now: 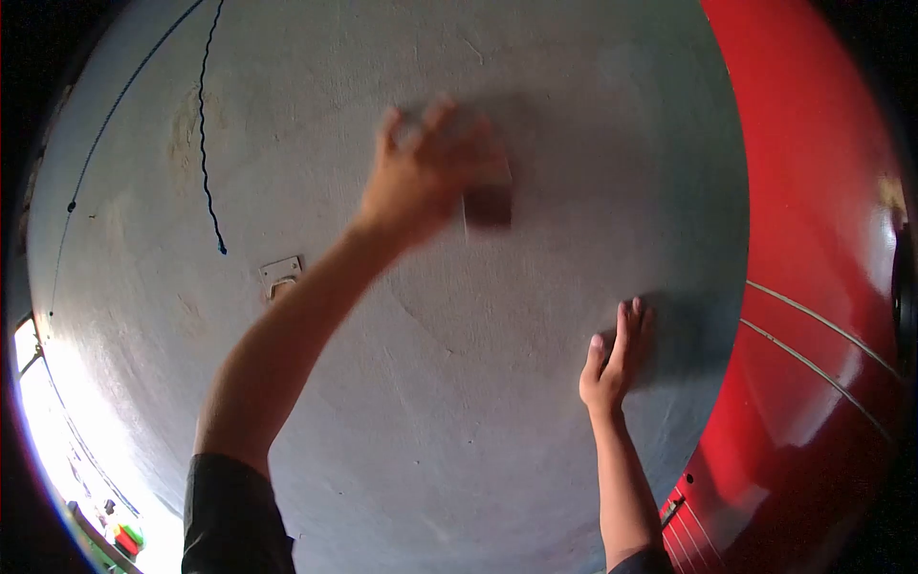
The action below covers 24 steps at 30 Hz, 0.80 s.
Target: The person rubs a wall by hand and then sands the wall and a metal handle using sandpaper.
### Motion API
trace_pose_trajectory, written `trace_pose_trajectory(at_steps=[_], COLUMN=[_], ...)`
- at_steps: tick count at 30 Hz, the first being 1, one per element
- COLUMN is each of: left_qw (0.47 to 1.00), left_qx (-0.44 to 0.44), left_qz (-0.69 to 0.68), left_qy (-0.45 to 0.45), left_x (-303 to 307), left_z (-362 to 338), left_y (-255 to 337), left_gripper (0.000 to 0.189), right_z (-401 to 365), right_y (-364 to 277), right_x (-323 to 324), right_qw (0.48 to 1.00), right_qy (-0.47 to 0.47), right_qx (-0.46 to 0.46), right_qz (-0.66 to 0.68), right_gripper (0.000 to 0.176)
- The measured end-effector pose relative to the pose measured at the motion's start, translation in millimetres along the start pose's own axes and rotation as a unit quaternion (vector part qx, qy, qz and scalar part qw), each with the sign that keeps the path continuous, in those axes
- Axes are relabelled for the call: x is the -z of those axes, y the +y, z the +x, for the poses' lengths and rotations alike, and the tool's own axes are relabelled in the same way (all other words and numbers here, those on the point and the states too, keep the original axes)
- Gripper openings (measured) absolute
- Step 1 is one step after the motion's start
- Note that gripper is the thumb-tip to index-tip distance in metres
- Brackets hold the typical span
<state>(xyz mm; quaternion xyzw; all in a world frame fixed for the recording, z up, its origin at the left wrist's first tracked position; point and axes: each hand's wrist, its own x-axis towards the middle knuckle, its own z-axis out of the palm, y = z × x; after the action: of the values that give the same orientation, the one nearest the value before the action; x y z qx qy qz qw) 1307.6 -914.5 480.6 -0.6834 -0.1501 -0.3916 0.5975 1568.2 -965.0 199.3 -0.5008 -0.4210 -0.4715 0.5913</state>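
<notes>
My left hand, blurred by motion, is raised against a large grey surface with its fingers bent and partly spread. A dark brown rectangular piece sticks out from under its thumb side, pressed to the surface; the rest of the piece is hidden by the hand. Lower and to the right, my right hand rests on the grey surface with fingers stretched upward and thumb apart. A dark patch between its thumb and fingers looks like shadow.
A small metal plate with a hook is fixed left of my left forearm. Dark cords hang at the upper left. A glossy red surface with two pale cords borders the right. Bright light enters at lower left.
</notes>
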Motion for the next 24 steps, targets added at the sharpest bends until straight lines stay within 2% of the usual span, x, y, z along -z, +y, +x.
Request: trace_pose_trajectory(at_steps=[3,5,8,11,14,17,20,23,24], left_qw=[0.982,0.97,0.959,0.947,0.951,0.951,0.94,0.935,0.933], left_qx=[-0.115,-0.046,0.034,0.106,0.107,0.108,0.117,0.118,0.113], left_qz=[-0.15,-0.234,-0.235,-0.225,-0.215,-0.235,-0.267,-0.281,-0.291], left_qy=[0.001,0.038,0.157,0.205,0.194,0.172,0.177,0.18,0.181], left_x=[8,23,43,79,85,85,105,125,131], left_z=[-76,-117,-172,-207,-248,-286,-324,-363,-377], left_y=[39,51,76,91,81,69,67,59,54], left_gripper=[0.036,0.031,0.027,0.037,0.037,0.029,0.026,0.02,0.019], right_z=[-33,-56,-90,-110,-133,-152,-138,-126,-123], right_y=[3,2,-12,-52,-88,-122,-166,-212,-231], right_x=[9,15,31,58,84,94,96,87,85], right_qw=[0.999,0.998,0.986,0.957,0.933,0.919,0.923,0.901,0.873], right_qy=[-0.025,-0.05,-0.099,-0.111,-0.156,-0.137,-0.167,-0.203,-0.234], right_qx=[-0.02,-0.045,-0.134,-0.231,-0.279,-0.282,-0.197,-0.167,-0.209], right_qz=[-0.006,-0.008,-0.008,0.137,0.168,0.238,0.285,0.345,0.374], right_gripper=[0.06,0.06,0.061,0.054,0.052,0.044,0.038,0.033,0.032])
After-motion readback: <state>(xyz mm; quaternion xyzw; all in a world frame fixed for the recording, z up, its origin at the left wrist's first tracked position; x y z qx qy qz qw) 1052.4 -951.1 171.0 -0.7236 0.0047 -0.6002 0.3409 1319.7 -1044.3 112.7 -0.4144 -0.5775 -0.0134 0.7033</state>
